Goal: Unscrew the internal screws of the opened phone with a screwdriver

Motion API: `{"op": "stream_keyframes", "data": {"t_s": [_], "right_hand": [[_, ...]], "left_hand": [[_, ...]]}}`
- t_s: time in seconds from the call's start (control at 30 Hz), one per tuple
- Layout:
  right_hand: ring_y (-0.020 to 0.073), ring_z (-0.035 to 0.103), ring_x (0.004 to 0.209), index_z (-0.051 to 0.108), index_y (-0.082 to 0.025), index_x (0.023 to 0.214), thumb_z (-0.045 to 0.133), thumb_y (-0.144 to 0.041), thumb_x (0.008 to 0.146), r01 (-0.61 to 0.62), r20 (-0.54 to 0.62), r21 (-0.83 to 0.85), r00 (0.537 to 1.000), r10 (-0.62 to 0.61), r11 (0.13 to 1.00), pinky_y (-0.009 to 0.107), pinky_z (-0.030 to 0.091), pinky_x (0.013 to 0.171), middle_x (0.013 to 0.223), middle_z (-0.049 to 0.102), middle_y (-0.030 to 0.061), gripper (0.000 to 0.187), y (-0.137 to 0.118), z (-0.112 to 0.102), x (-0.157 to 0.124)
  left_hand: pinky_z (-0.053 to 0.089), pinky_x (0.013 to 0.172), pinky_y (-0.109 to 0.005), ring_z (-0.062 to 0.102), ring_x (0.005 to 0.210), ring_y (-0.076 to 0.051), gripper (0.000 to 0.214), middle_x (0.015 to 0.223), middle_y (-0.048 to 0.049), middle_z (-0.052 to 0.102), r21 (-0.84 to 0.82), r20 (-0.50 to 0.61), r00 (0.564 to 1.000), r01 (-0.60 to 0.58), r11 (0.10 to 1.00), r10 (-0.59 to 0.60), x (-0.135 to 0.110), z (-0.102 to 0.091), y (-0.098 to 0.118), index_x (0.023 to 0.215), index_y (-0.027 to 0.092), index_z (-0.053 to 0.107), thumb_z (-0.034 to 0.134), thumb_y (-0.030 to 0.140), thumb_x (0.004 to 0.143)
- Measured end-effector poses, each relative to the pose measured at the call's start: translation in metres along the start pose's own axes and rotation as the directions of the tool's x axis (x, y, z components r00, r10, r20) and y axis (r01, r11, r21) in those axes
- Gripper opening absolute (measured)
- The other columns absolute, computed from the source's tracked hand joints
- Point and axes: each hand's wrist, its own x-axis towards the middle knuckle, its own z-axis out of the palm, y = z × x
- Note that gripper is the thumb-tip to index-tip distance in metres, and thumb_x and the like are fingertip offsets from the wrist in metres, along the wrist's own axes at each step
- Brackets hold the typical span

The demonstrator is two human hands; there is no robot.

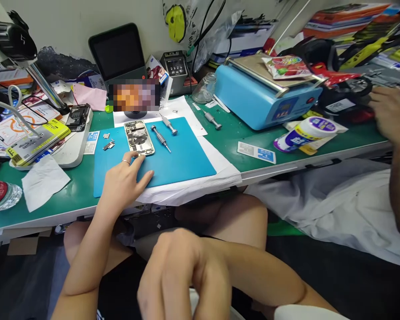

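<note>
My left hand (125, 182) rests on the blue work mat (186, 164), fingers spread. Its fingertips lie at the lower edge of a phone (140, 138) with its inside parts exposed. A ring sits on one finger. Two small screwdrivers (160, 138) lie right of the phone, one of them the more upright screwdriver (168, 124). Left of it are small metal parts (109, 145). Close to the camera, my right hand (183, 271) is raised above my lap, fingers bent and pressed together. Its fingertips are out of view, so anything in them is hidden.
Another screwdriver (212, 120) lies near a blue machine (253, 98) and a glass jar (205, 88). A white and purple tub (305, 133) lies tilted at right. A co-worker's arm (398, 155) reaches in there. A bottle (3, 194) and tissue (45, 182) are at left.
</note>
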Motion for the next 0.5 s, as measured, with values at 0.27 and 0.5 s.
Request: {"op": "stream_keyframes", "data": {"t_s": [0.27,0.5], "right_hand": [[0.0114,0.064,0.054,0.064,-0.017,0.066,0.075,-0.065,0.075,-0.488,-0.851,-0.342,0.523,-0.044,0.803,0.023,0.053,0.051,0.069,0.067,0.0028,0.050,-0.034,-0.004,-0.159],[0.0187,0.067,0.101,0.064,-0.016,0.118,0.062,-0.040,0.097,-0.910,-0.922,0.217,-0.311,-0.233,0.355,0.039,0.060,0.088,0.118,0.067,0.0075,0.031,-0.106,0.107,-0.366]], "left_hand": [[0.048,0.066,-0.036,0.069,0.098,-0.028,0.049,0.146,-0.0051,0.055,-0.019,0.009,1.000,0.026,0.999,-0.026,0.003,-0.004,0.000,0.138,0.026,0.058,0.042,0.054,0.101],[0.047,0.094,-0.051,0.059,0.121,-0.040,0.057,0.151,-0.0037,0.050,-0.093,0.036,0.991,0.132,0.987,-0.130,0.010,-0.015,0.012,0.143,0.032,0.053,0.043,0.065,0.097]]}}
